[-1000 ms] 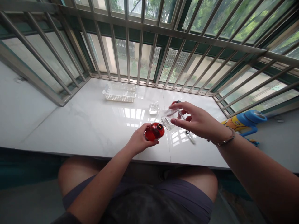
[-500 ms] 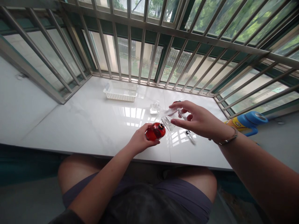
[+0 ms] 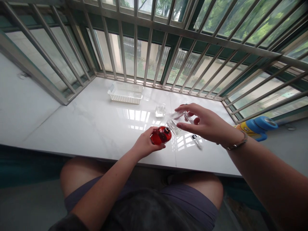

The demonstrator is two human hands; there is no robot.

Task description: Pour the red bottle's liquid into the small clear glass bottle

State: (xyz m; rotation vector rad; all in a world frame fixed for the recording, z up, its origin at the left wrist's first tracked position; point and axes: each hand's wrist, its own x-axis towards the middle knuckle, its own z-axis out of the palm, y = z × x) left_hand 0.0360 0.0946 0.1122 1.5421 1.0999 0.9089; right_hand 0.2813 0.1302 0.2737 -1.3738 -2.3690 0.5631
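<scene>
My left hand (image 3: 146, 143) is wrapped round a red see-through bottle (image 3: 160, 136) with a dark, narrow neck. The bottle leans to the right. My right hand (image 3: 198, 121) grips a clear glass-like container (image 3: 177, 125) between thumb and fingers, tilted so that one end comes close to the bottle's neck. Whether the two touch, I cannot tell. Below the right hand, a small clear dropper-like piece with a dark end (image 3: 197, 141) lies on the white counter (image 3: 96, 128). Something red (image 3: 184, 105) shows behind my right fingers, mostly hidden.
A small clear glass-like object (image 3: 160, 110) stands just beyond the hands. Further back on the left is a white perforated basket (image 3: 125, 93). A blue and yellow flask (image 3: 258, 125) is at the right, partly behind my right forearm. Metal bars (image 3: 166, 64) close off the counter's back.
</scene>
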